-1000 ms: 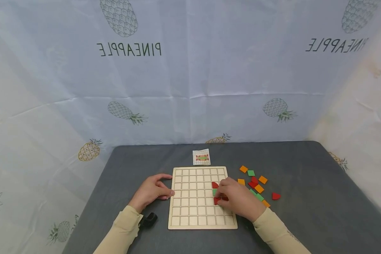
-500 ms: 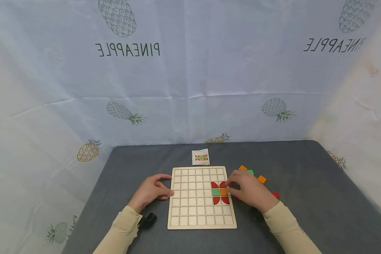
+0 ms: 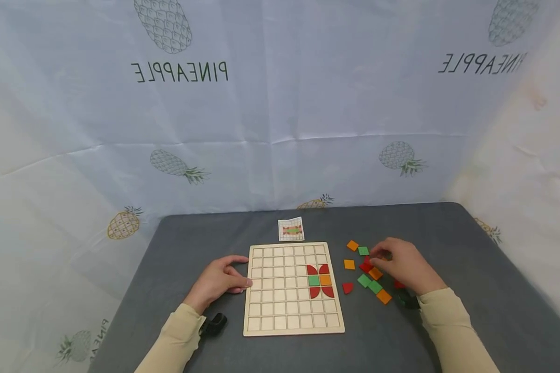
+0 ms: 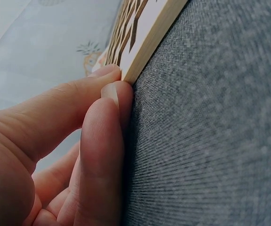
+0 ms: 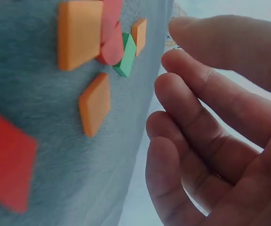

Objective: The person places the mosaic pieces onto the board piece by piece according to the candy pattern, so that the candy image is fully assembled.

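In the head view my left hand (image 3: 217, 281) is at the left edge of a wooden grid board (image 3: 274, 309). The left wrist view shows the thumb tip on the board's rim (image 4: 147, 49) and a fingertip against its side. Over the loose tiles on the right hovers my right hand (image 3: 408, 264), fingers loosely curved. The right wrist view has nothing between those fingers, with an orange tile (image 5: 95, 104) and a green tile (image 5: 125, 55) beside them. Set in the board are a green square (image 3: 313, 280), an orange square (image 3: 325, 280) and several red rounded pieces (image 3: 315, 292).
A small pattern card (image 3: 291, 229) lies behind the board. Several orange, green and red tiles are scattered right of it, with one red piece (image 3: 347, 287) close to the board's edge. The grey table (image 3: 205, 233) meets a pineapple-print cloth (image 3: 270, 181) at the back.
My right hand has moved rightward off the board to above the loose tiles, uncovering the set pieces and the red piece beside the board. My left hand stays at the board's edge.
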Tool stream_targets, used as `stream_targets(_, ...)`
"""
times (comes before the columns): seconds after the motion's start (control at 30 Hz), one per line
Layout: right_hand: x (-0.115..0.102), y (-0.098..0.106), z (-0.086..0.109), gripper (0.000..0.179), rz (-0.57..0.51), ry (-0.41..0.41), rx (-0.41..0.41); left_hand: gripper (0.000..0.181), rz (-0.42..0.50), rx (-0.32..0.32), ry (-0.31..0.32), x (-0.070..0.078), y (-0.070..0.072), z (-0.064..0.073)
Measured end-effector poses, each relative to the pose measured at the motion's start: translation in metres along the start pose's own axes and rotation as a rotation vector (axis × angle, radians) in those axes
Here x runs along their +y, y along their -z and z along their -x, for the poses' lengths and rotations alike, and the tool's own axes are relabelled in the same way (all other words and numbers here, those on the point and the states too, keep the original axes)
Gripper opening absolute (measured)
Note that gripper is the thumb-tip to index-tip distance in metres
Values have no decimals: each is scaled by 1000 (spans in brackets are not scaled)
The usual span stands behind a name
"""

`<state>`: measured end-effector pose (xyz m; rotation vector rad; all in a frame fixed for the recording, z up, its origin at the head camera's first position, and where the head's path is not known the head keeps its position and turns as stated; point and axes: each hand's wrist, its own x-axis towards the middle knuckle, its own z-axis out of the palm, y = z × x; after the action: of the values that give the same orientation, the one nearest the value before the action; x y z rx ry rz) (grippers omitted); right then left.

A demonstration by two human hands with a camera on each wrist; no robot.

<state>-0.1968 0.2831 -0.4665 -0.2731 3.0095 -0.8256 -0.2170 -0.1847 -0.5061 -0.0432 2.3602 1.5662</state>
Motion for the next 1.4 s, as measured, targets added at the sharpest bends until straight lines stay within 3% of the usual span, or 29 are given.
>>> stream_targets(0.27, -1, -2, 21, 12, 51, 13, -47, 72, 20, 5, -4, 2, 8, 1)
stream_targets(0.47, -2, -12, 33, 21, 94, -31, -47, 71, 27, 1, -9, 2, 9, 1)
stream_targets(0.7, -3, -19, 37, 22, 144, -90, -34, 73, 18, -16, -18, 0, 3, -1)
stream_targets(0.83, -6, -19, 38, 19, 155, -84, -27, 72, 10, -7, -14, 0, 3, -2)
stream_targets(0.93, -13, -19, 36, 18, 140, -60, -16, 72, 6, -5, -8, 0, 3, -3)
stream_targets(1.07, -28, -21, 23, 17, 119, 41, -1, 72, 9, 5, -2, -1, 4, -1)
stream_targets(1.17, -43, -27, 10, 16, 109, 113, 2, 72, 14, 5, 0, -2, 5, 0)
stream_targets(1.4, -85, -45, -13, 15, 41, 188, -47, 72, 28, -15, -21, -3, 2, 2)
